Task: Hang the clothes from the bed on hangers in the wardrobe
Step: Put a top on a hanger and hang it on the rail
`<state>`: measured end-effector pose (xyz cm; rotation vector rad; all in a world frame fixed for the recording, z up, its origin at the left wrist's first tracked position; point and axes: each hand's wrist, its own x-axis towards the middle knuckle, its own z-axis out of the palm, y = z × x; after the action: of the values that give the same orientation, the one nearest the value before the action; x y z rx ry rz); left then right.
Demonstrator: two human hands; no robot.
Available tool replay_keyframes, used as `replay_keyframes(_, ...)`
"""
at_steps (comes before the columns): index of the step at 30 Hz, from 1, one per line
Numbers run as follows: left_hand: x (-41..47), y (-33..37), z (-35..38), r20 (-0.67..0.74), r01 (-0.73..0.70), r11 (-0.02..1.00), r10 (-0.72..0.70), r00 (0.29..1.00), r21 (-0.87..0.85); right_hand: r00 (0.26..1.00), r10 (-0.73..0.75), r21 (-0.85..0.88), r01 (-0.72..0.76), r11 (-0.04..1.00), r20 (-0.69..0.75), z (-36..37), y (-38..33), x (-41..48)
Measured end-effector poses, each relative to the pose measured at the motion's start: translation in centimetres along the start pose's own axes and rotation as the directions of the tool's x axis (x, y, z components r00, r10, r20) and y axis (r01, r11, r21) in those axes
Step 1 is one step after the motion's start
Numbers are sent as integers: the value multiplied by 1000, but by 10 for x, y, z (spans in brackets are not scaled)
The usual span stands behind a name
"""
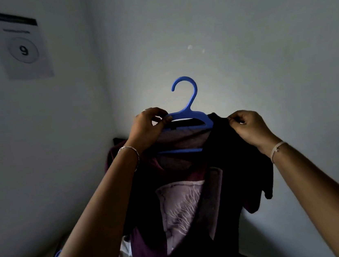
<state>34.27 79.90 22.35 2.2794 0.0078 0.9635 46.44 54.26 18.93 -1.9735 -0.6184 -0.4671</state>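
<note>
Head view showed the left hand [147, 126] pinching the blue hanger [186, 113] shoulder; the right hand [249, 128] pinched the dark shirt [228, 163] collar, draped over it.

Dim room, cool grey-blue cast — the brightest patch is a soft glow on the wall [211, 76] behind the blue hanger [185, 114]. The dark shirt [231, 155] loses detail in shadow. Corners darken — the poster [22, 46] at upper left is blurred and skewed
</note>
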Motion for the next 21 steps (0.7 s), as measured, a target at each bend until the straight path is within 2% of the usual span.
replay_keyframes(4, -5, 4, -6, -30, 44, 997, -45, 999, -56, 995, 50, -99, -41, 994, 92, -13, 3, 7)
replay_keyframes(7, -11, 10, -6, -29, 87, 989, -91, 995, -123, 978, -58, -112, 81, 990, 201, -10, -7, 1)
replay_keyframes(10, -15, 16, -10, -27, 86, 990, -90, 996, -111, 947, -160, -101, 195, 976, 280, -5, -24, -14)
replay_keyframes(14, -13, 20, -19, 27, 85, 992, -83, 996, -94, 920, -261, -133, 309, 942, 292, -9, -35, -20)
replay_keyframes(18, -10, 25, -26, 92, 22, 999, -24, 995, 24, 923, -221, -20, 240, 971, 315, -20, -37, -15)
replay_keyframes(21, -8, 26, -27, 96, -16, 998, 10, 995, 57, 933, -190, -9, 202, 979, 306, -26, -44, -20)
